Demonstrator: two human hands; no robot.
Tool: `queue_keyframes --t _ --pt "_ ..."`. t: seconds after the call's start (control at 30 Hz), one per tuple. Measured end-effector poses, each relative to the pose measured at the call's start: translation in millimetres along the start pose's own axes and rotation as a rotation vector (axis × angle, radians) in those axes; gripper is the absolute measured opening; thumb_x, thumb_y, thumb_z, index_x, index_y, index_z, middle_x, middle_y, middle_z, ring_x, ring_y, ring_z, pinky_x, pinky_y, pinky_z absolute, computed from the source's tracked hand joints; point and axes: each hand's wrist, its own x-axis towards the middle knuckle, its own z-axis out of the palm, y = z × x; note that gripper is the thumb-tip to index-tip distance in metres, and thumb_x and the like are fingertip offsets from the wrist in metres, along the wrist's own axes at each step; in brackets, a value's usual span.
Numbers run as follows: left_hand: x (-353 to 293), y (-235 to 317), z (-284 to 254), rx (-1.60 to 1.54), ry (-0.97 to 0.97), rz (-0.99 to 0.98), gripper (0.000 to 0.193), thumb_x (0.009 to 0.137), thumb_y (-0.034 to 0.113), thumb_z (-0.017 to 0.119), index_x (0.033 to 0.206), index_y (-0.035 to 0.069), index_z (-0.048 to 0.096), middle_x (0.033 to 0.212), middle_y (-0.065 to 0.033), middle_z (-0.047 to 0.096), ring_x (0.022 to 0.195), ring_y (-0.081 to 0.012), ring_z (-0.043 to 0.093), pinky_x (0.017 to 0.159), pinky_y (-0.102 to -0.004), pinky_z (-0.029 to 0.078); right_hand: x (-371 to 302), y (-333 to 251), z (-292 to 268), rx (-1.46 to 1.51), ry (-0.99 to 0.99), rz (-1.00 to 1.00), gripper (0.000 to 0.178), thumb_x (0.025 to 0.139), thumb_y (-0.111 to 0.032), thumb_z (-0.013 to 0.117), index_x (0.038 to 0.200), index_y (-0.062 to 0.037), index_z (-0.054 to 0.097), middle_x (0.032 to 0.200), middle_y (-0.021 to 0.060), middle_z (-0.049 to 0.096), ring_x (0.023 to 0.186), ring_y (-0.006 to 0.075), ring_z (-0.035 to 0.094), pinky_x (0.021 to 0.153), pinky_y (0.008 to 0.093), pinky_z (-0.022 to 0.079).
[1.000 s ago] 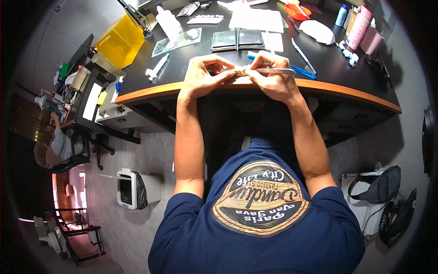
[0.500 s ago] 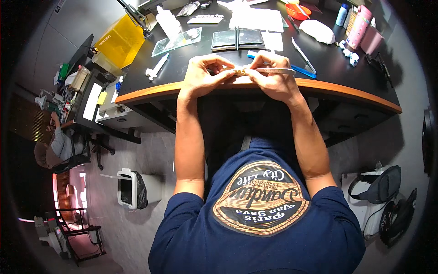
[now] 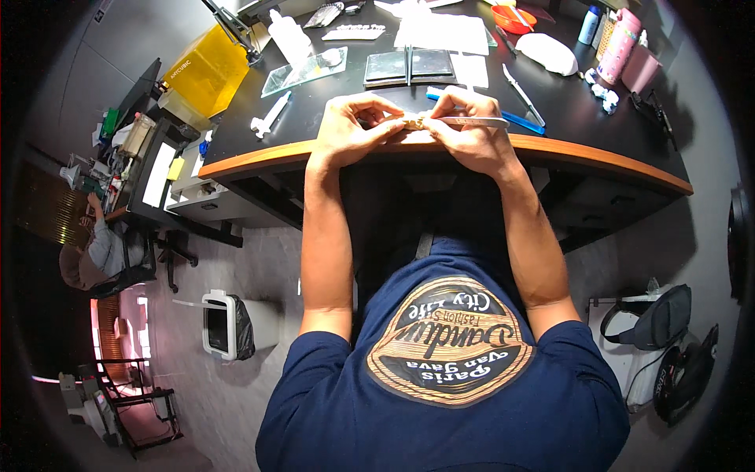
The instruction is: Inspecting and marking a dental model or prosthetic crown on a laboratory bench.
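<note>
Hardly anything is shifted since the earlier frame. A small yellowish piece (image 3: pixel 413 123) is pinched in the left hand (image 3: pixel 355 130) at the near desk edge (image 3: pixel 259 160); beside it, a slim pale tool (image 3: pixel 489 123) is gripped in the right hand (image 3: pixel 476 141). Fine work seems in hand; steadiness is called for next. Leftward, a syringe (image 3: pixel 274 115) is seen.

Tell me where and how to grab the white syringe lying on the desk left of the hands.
Pinch the syringe across the middle of its barrel, coming from its right, the side nearer the left hand. It is slim and lies slanted on the desk, broad end toward the near edge, blue tip pointing away, so fingers across the barrel would likely hold best.
</note>
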Motion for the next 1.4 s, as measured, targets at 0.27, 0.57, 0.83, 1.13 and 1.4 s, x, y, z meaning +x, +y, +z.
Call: queue_keyframes --t 0.27,0.57,0.83,1.13,1.4 --pt "0.1 0.1 -1.0 -0.018 -0.002 -0.007 0.018 0.086 0.007 0.084 0.102 -0.001 0.078 0.081 -0.0041 0.076 0.071 -0.0056 0.068 0.064 -0.0203 0.053 0.3 -1.6 -1.3 -0.057 -0.005 -0.045 0.011 0.09 -0.005 0.078 0.088 0.0016 0.069 0.079 0.0076 0.072 0.073 0.0094 0.068 0.061 0.0252 0.052" --pt "0.2 0.5 -0.4 -0.011 0.003 -0.001 0.018 0.086 0.008 0.084 0.102 0.0 0.079 0.081 -0.0035 0.076 0.071 -0.0049 0.067 0.065 -0.0198 0.053 0.3 -1.9 -1.0 -0.072 0.0 -0.045 0.011 0.09 -0.006 0.078 0.088 0.0015 0.07 0.079 0.0076 0.072 0.073 0.0086 0.066 0.061 0.0251 0.052" --pt "0.9 0.4 0.4 -0.021 0.001 -0.013 0.017 0.088 0.008 0.084 0.102 -0.001 0.079 0.079 -0.0039 0.075 0.069 -0.0045 0.067 0.063 -0.0193 0.052 -0.2 -2.3 0.4 -0.04 0.003 -0.018 0.011 0.09 -0.005 0.078 0.088 0.0016 0.07 0.081 0.0071 0.073 0.074 0.0079 0.066 0.063 0.0251 0.052" --pt "0.7 2.6 0.3 -0.034 -0.004 -0.024 0.017 0.089 0.009 0.084 0.102 -0.001 0.079 0.077 -0.0034 0.075 0.067 -0.0042 0.066 0.06 -0.0188 0.05 0.3 -3.2 -0.1 -0.054 0.0 -0.026 0.01 0.089 -0.005 0.078 0.088 0.0013 0.07 0.079 0.006 0.072 0.073 0.0072 0.064 0.062 0.0244 0.051" --pt "0.3 2.3 0.7 -0.044 -0.002 -0.038 0.017 0.088 0.008 0.084 0.102 -0.001 0.079 0.077 -0.0036 0.075 0.067 -0.0041 0.066 0.061 -0.0189 0.051 0.2 -3.3 -0.3 -0.04 -0.012 -0.014 0.011 0.089 -0.005 0.079 0.089 0.0017 0.07 0.079 0.0063 0.071 0.073 0.0074 0.065 0.062 0.0246 0.052"
